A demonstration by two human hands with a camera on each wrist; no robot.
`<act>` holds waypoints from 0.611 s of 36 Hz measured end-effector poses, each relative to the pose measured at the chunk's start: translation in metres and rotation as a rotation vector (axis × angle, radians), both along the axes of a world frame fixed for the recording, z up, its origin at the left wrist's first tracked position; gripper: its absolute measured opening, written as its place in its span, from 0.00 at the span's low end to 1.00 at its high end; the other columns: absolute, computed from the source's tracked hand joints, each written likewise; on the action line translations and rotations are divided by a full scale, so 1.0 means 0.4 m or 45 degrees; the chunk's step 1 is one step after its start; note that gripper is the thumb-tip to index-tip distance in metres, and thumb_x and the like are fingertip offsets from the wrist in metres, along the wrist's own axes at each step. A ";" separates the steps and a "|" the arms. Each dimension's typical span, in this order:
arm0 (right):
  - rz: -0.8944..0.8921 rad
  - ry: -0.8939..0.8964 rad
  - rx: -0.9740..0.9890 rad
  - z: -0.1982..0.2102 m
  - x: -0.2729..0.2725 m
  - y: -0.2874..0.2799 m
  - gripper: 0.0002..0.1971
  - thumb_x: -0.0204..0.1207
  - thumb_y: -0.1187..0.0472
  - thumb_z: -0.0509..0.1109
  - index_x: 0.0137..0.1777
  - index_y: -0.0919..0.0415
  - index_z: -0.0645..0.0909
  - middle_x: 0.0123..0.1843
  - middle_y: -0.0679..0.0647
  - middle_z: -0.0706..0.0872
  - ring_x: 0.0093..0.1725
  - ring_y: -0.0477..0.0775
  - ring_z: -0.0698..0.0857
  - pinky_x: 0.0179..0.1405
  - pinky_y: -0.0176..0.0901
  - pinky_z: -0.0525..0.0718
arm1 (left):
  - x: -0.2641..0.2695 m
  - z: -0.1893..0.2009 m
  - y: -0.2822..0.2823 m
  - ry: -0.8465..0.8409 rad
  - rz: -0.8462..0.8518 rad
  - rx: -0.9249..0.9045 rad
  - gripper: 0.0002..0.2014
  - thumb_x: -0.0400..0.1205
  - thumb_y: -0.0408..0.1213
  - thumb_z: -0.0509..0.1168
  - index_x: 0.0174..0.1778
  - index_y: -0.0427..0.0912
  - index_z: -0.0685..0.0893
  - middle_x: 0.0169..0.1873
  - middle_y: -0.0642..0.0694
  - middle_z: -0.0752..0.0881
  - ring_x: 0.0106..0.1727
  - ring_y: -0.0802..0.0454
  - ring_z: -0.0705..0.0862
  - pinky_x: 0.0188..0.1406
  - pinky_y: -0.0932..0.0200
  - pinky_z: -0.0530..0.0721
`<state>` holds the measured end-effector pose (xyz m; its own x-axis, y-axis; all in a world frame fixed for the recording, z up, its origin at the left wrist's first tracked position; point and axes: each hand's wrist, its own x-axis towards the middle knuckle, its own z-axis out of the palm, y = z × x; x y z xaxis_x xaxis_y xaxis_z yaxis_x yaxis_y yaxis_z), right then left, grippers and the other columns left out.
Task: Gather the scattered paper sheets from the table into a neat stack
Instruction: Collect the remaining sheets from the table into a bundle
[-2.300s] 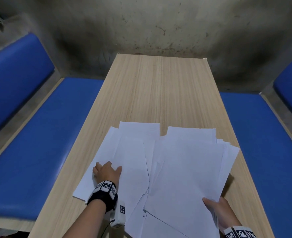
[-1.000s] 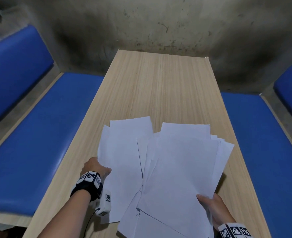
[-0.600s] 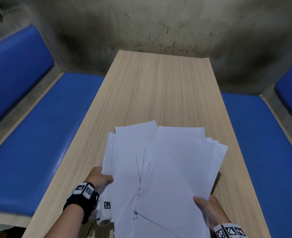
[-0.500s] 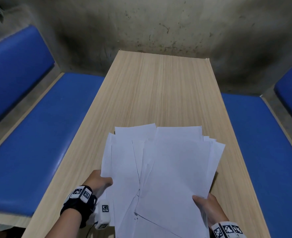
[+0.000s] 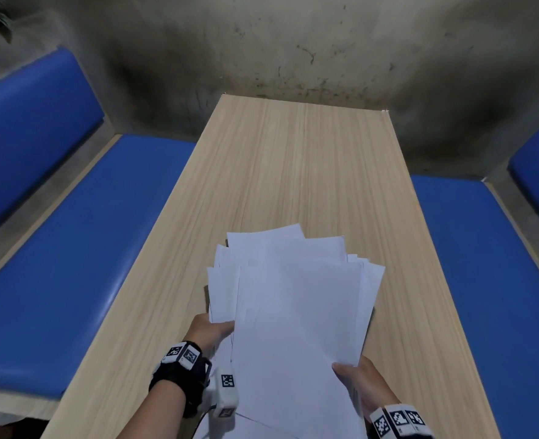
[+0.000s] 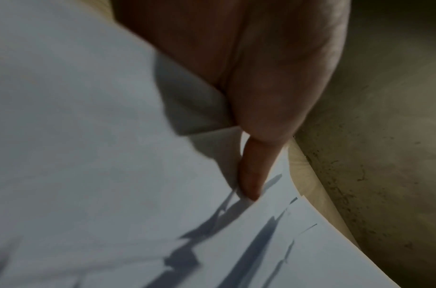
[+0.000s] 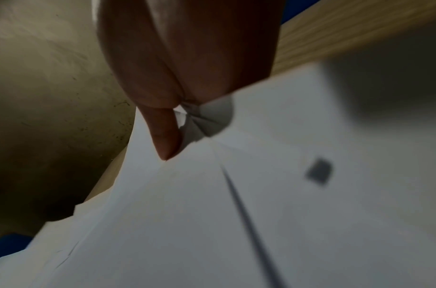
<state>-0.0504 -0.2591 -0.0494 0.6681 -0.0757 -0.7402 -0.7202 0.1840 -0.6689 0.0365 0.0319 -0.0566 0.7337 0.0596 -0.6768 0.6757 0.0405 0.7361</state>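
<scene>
Several white paper sheets form one loose, uneven bundle, fanned at the far end, over the near part of the wooden table. My left hand grips the bundle's left edge, thumb on top. In the left wrist view the thumb presses on the paper. My right hand holds the right edge near the bottom, thumb on top of the sheets. In the right wrist view the right thumb pinches the crumpled paper edge. The fingers under the sheets are hidden.
Blue padded benches run along the left and right of the table. A stained concrete wall stands behind the table's far end. The far half of the tabletop shows bare wood.
My left hand has pushed the left sheets to the right, under and against the right pile. The spread has narrowed into one bundle held by both hands.
</scene>
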 end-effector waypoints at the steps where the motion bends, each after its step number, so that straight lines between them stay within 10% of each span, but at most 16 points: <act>1: -0.009 -0.004 0.013 -0.001 -0.002 -0.002 0.15 0.77 0.78 0.63 0.60 0.65 0.80 0.50 0.61 0.93 0.53 0.62 0.90 0.47 0.49 0.87 | -0.003 0.000 -0.002 -0.001 0.003 0.000 0.13 0.69 0.29 0.81 0.48 0.34 0.91 0.43 0.38 0.94 0.45 0.39 0.93 0.45 0.45 0.92; 10: -0.105 -0.104 0.043 0.034 0.000 -0.031 0.15 0.77 0.79 0.60 0.50 0.60 0.81 0.39 0.52 0.94 0.44 0.56 0.90 0.31 0.39 0.87 | -0.013 -0.007 0.067 -0.012 0.118 0.082 0.05 0.77 0.24 0.72 0.47 0.32 0.87 0.43 0.33 0.92 0.45 0.33 0.91 0.45 0.46 0.89; 16: -0.184 -0.096 0.019 0.028 0.011 -0.065 0.14 0.77 0.77 0.62 0.56 0.64 0.82 0.49 0.60 0.93 0.52 0.64 0.89 0.46 0.53 0.85 | -0.017 -0.017 0.112 0.058 -0.052 0.003 0.11 0.79 0.18 0.66 0.55 0.31 0.85 0.48 0.36 0.93 0.52 0.36 0.90 0.53 0.48 0.86; 22: -0.165 -0.053 0.069 0.033 0.047 -0.045 0.17 0.77 0.78 0.61 0.60 0.63 0.80 0.54 0.61 0.91 0.54 0.61 0.88 0.43 0.47 0.85 | -0.019 -0.020 0.086 0.109 -0.096 0.021 0.13 0.77 0.17 0.67 0.57 0.24 0.84 0.50 0.30 0.91 0.51 0.36 0.90 0.53 0.50 0.85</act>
<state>-0.0318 -0.2772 -0.0361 0.6855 -0.1236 -0.7175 -0.6601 0.3103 -0.6841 0.0290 0.0665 -0.0646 0.6759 0.0178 -0.7368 0.7369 -0.0242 0.6755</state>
